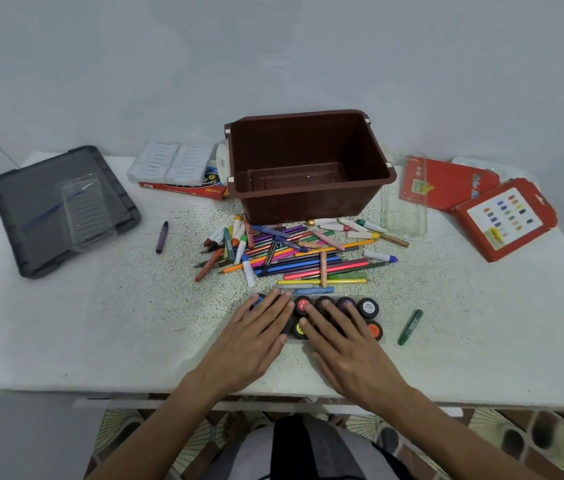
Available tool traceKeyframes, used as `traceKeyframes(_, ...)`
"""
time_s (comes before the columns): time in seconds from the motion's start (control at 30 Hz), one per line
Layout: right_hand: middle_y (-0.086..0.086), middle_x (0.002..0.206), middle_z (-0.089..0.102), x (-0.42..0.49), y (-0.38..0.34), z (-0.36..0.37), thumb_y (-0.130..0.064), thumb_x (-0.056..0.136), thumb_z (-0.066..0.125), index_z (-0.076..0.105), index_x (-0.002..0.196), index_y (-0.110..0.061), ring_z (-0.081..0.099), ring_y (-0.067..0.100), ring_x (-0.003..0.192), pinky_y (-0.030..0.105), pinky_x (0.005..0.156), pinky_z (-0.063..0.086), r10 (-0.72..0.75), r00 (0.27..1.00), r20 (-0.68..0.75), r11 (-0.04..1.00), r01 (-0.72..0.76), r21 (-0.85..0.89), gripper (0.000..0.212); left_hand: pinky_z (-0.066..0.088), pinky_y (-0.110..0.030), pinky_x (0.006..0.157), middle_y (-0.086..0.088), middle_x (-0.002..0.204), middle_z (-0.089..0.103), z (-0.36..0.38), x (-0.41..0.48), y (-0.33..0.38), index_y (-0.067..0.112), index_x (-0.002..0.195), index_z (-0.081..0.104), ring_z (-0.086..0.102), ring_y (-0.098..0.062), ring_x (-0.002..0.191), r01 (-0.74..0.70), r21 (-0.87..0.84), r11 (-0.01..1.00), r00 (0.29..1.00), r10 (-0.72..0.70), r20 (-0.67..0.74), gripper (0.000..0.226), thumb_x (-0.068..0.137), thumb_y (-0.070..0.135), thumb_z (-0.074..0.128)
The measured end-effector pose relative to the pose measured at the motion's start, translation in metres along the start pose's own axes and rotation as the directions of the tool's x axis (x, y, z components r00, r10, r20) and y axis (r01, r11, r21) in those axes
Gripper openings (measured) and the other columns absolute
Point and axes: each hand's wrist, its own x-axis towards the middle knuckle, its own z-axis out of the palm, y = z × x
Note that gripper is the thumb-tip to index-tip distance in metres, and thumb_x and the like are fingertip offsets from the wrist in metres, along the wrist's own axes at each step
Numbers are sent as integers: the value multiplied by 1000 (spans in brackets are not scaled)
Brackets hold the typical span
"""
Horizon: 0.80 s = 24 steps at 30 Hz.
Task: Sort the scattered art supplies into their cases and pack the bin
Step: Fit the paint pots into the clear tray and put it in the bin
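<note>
A set of small black paint pots [367,307] in a clear tray lies near the table's front edge. My left hand [256,336] and my right hand [341,344] rest flat on top of it, fingers spread, covering most pots. Just behind lies a heap of coloured pencils, markers and crayons [294,254]. The brown bin [308,164] stands empty behind the heap. A purple crayon [161,236] lies alone to the left and a green crayon [409,327] to the right.
A dark grey lid [31,216] with a clear tray [86,213] on it sits at the left. A white crayon tray [169,162] lies on a red box at the back. A clear case [405,199] and red boxes [505,220] lie at the right.
</note>
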Motion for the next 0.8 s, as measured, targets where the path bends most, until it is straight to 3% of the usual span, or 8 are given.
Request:
traceKeyframes(0.1, 9, 156, 35, 0, 5, -2, -36, 106, 32, 43, 147, -11, 27, 28, 147, 51, 117, 26, 14, 999, -43, 998, -11, 68, 50, 22, -47, 117, -4, 163, 18, -2, 2, 1, 10, 154, 25, 11, -21, 151, -19, 23, 1000, 1000, 19, 2, 53, 107, 36, 22)
traceKeyframes(0.2, 12, 148, 47, 2, 12, -4, -31, 105, 35, 50, 141, -6, 38, 28, 141, 49, 116, 29, 99, 990, -101, 991, -88, 102, 47, 20, -46, 118, -2, 164, 15, -1, 5, 5, 12, 156, 20, 9, -20, 152, -42, 23, 999, 999, 42, 21, 55, 107, 37, 23)
traceKeyframes(0.3, 9, 129, 61, 6, 22, -5, -27, 99, 45, 63, 126, -10, 54, 30, 121, 52, 111, 34, 158, 975, -158, 983, -141, 117, 37, 17, -45, 118, -3, 164, 16, -1, 8, 8, 11, 156, 21, 10, -21, 152, -65, 46, 997, 998, 63, 28, 56, 107, 38, 25)
traceKeyframes(0.43, 2, 105, 64, 21, 30, -12, -27, 94, 52, 71, 109, -16, 55, 26, 99, 50, 104, 38, 216, 953, -213, 965, -174, 197, 26, 16, -45, 119, -3, 163, 18, -1, 10, 9, 11, 155, 23, 10, -21, 152, -100, 63, 993, 994, 97, 44, 54, 107, 37, 24)
traceKeyframes(0.63, -4, 94, 63, 36, 33, -19, -17, 86, 70, 71, 94, -19, 50, 21, 86, 31, 77, 35, 311, 947, -77, 888, -261, 378, 8, 17, -45, 119, -2, 163, 18, 0, 10, 9, 12, 155, 24, 9, -19, 152, -96, 58, 994, 994, 92, 60, 54, 107, 37, 25)
traceKeyframes(0.8, -6, 95, 60, 39, 33, -21, -13, 84, 71, 71, 92, -19, 42, 13, 88, 26, 75, 28, 406, 913, 35, 784, -367, 501, 10, 16, -45, 119, -1, 163, 18, 2, 10, 8, 13, 155, 24, 10, -19, 152, -92, 59, 994, 994, 88, 59, 54, 107, 38, 26)
